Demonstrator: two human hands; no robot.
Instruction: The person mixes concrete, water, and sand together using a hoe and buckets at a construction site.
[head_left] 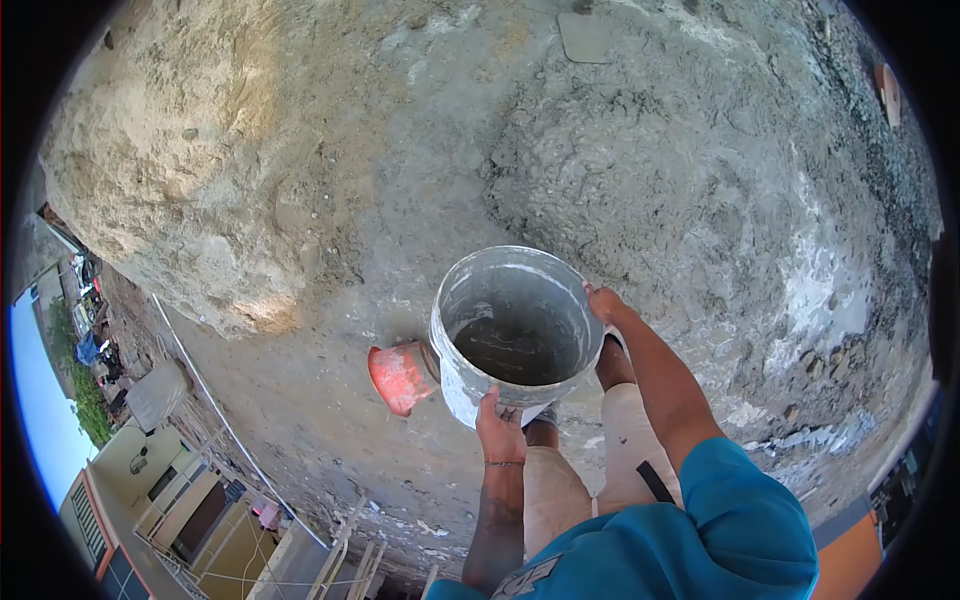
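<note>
A large white bucket (463, 385), smeared with grey, is held in front of my legs, its mouth facing up toward me. Dark grey liquid or wet mix (515, 350) lies inside it. My left hand (500, 428) grips the near rim, with the thumb over the edge. On the right side of the rim, my right hand (604, 304) is closed around the edge. Just left of the bucket, a smaller red bucket (398, 377) with grey smears lies tilted on the ground. The large bucket hides part of it, and its base is out of sight.
Beyond the bucket spreads a wet grey mound of mortar (600, 170). A sandy heap (200, 170) rises at the left. A flat grey slab (585, 38) lies at the top. A long white pipe (230, 425) runs along the left edge near buildings (190, 500).
</note>
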